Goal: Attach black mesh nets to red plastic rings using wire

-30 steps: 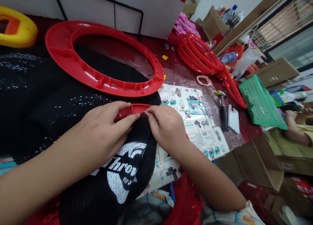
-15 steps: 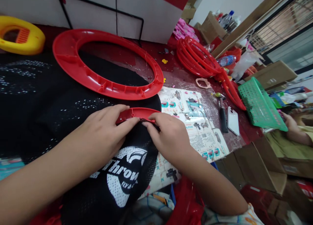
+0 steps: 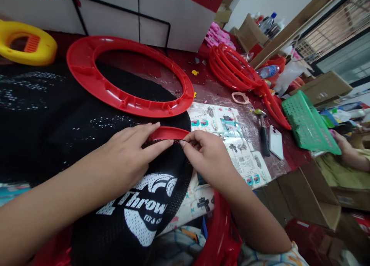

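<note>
A black mesh net (image 3: 52,119) with a white printed logo lies over a red plastic ring (image 3: 169,133) whose rim shows only between my hands. My left hand (image 3: 130,158) rests on the mesh with its fingers pressing the net down along the ring's rim. My right hand (image 3: 209,158) pinches the mesh edge against the same rim just to the right. A second, larger red ring (image 3: 86,75) lies flat behind them on the net.
A stack of red rings (image 3: 234,65) lies at the back right. A hammer (image 3: 263,133), a white phone (image 3: 276,142) and printed sheets (image 3: 231,142) lie right of my hands. A green basket (image 3: 308,121) is held by another person's hand (image 3: 343,142). A yellow part (image 3: 27,46) sits far left.
My right hand has slid a little right along the rim, and both hands tugged the mesh further over it. The view shifted slightly down.
</note>
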Action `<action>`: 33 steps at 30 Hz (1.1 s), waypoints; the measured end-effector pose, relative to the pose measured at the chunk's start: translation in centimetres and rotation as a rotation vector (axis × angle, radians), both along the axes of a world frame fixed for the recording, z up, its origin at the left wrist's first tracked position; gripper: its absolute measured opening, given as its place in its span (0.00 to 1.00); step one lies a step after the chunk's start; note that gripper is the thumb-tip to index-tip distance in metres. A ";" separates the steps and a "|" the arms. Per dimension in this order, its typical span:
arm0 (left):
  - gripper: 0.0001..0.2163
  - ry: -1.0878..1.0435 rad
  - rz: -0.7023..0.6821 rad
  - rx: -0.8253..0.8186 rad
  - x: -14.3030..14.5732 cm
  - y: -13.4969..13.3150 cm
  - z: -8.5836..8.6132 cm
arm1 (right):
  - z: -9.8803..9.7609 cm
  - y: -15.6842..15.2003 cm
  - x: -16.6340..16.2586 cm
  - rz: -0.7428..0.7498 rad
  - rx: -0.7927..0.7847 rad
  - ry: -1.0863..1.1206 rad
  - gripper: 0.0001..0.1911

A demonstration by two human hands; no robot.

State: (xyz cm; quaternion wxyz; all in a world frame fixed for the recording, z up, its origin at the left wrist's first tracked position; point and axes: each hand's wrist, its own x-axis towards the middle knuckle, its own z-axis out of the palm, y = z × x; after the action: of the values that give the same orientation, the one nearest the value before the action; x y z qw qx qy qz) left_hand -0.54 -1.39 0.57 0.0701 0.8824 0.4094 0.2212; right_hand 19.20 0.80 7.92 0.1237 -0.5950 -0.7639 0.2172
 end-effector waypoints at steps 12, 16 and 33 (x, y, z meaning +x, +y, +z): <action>0.24 0.034 0.036 0.001 0.2 0.2 0.3 | -1.4 0.6 -0.1 0.012 0.150 -0.060 0.08; 0.24 0.039 0.052 0.006 0.3 0.2 0.4 | -1.3 0.6 -0.2 0.005 0.156 -0.095 0.08; 0.20 0.037 0.121 0.013 0.0 0.7 1.1 | 0.4 -0.6 0.1 -0.009 -0.016 -0.073 0.06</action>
State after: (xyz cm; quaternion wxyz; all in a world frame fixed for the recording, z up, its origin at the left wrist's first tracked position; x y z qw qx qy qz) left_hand -0.54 -0.70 1.64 0.0435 0.8605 0.4616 0.2112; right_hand 19.26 0.16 8.35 0.0920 -0.6068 -0.7635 0.2007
